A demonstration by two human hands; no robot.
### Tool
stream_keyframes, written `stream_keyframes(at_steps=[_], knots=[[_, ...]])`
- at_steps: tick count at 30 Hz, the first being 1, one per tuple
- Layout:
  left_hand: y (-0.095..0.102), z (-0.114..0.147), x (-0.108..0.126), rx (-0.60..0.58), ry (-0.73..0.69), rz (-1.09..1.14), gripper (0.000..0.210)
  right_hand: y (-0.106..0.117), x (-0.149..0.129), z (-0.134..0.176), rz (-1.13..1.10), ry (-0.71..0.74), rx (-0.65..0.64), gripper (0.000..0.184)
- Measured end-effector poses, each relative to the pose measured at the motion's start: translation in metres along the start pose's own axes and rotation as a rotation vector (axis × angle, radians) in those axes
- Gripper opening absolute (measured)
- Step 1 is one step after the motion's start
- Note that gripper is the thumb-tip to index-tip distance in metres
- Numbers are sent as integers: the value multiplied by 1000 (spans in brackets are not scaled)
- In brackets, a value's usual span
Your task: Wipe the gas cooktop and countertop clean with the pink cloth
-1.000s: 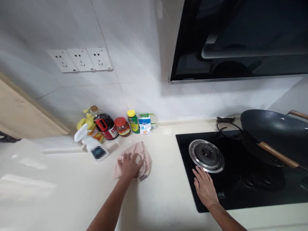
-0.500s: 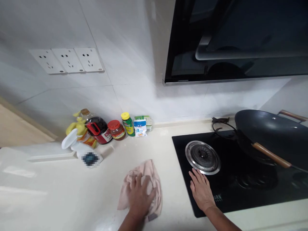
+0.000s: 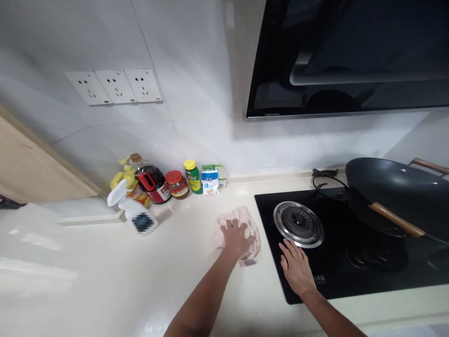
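My left hand [image 3: 236, 239] presses down on a crumpled pale pink cloth [image 3: 244, 215], its fingers bent into the folds. The cloth lies on the cream countertop [image 3: 147, 276], just left of the black glass cooktop [image 3: 336, 262]. Flat on the cooktop's left front part rests my right hand [image 3: 298, 270], fingers stretched out and holding nothing. Its fingertips are close to the front rim of the round metal burner [image 3: 299, 224].
A dark wok [image 3: 396, 187] with wooden handles sits at the cooktop's right. Along the back wall stand a white spray bottle [image 3: 135, 210], a dark sauce jug [image 3: 154, 182], a red-lidded jar [image 3: 177, 185], a green bottle [image 3: 192, 177] and a white packet [image 3: 210, 182]. A range hood [image 3: 343, 56] hangs above.
My left hand has slid the cloth forward and to the right, nearer the cooktop. My right hand stays in place on the glass. The view has shifted slightly.
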State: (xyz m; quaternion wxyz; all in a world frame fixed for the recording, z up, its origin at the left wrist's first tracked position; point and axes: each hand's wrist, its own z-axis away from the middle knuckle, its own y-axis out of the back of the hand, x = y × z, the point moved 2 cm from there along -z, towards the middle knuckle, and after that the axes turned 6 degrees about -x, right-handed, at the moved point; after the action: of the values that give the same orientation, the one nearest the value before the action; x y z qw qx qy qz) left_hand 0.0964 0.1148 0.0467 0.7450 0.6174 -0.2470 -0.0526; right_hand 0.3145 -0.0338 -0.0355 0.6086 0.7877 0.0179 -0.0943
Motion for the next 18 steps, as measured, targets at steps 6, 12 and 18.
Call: stream_keyframes(at_steps=[6,12,18], knots=[[-78,127,26,44,-331,-1,60,-4,0,0,16,-2,3,48],[-132,187,25,622,-558,-33,31,-4,-1,1,31,-16,-10,49],[-77,137,24,204,-356,-54,48,1,-1,0,22,-17,-24,48]])
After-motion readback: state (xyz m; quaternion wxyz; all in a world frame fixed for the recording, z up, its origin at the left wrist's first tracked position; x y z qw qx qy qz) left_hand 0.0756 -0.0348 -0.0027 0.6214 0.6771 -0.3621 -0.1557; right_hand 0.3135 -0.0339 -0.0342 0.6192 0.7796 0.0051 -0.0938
